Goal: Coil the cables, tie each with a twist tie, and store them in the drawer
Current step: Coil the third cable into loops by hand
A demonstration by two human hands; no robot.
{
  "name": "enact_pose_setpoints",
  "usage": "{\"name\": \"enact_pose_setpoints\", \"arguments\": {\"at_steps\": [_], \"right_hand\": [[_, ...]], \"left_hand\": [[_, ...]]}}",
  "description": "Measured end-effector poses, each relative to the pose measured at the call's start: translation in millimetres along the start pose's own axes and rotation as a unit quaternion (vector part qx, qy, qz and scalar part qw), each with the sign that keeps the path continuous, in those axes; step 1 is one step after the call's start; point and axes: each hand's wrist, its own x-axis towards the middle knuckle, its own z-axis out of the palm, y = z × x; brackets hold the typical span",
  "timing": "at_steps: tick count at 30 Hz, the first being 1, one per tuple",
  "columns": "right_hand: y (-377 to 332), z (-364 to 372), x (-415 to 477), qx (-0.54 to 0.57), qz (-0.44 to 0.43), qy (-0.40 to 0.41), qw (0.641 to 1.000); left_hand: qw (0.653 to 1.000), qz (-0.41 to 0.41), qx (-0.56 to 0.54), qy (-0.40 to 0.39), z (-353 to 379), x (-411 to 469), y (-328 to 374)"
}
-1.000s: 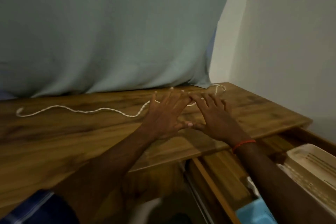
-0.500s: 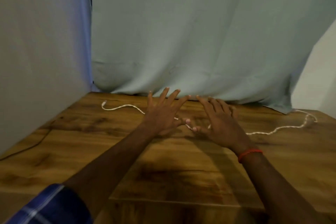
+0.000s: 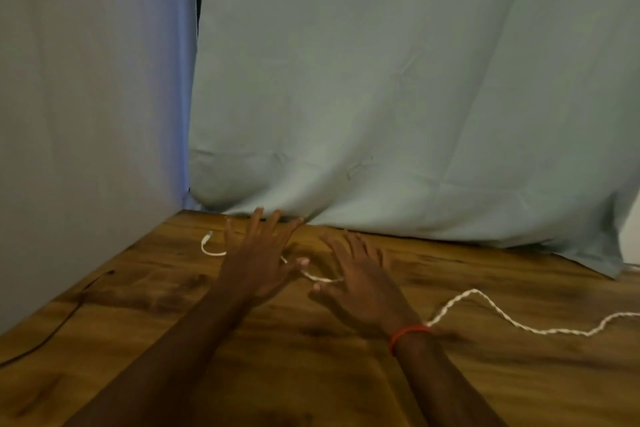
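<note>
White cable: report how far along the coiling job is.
Done: nothing visible. The white cable lies uncoiled across the wooden table, one end at far left. In hand: the left hand and right hand are spread open over its middle, not gripping. Left: coiling, tying, storing. No twist tie or drawer is in view.

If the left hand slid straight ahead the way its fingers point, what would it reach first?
Most likely the pale blue cloth hanging at the table's back edge. The left hand has its fingertips nearly at the hem, though the remaining gap is unclear.
</note>
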Motion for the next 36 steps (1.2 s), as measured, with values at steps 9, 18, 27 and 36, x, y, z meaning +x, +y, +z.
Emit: {"name": "enact_pose_setpoints", "arguments": {"at_steps": [9, 18, 27, 36], "right_hand": [[37, 48, 8, 0.098, 0.007, -0.061, 0.993], [51, 35, 6, 0.091, 0.068, -0.050, 0.992], [29, 7, -2, 0.093, 0.062, -0.038, 0.993], [12, 12, -2, 0.039, 0.050, 0.059, 0.996]], "left_hand": [[0.978, -0.090, 0.028, -0.185, 14, -2, -50], [0.982, -0.100, -0.009, -0.162, 2, -3, -48], [0.995, -0.020, -0.103, -0.001, 7, 0, -55], [0.896, 0.016, -0.442, 0.049, -5, -2, -7]]}}
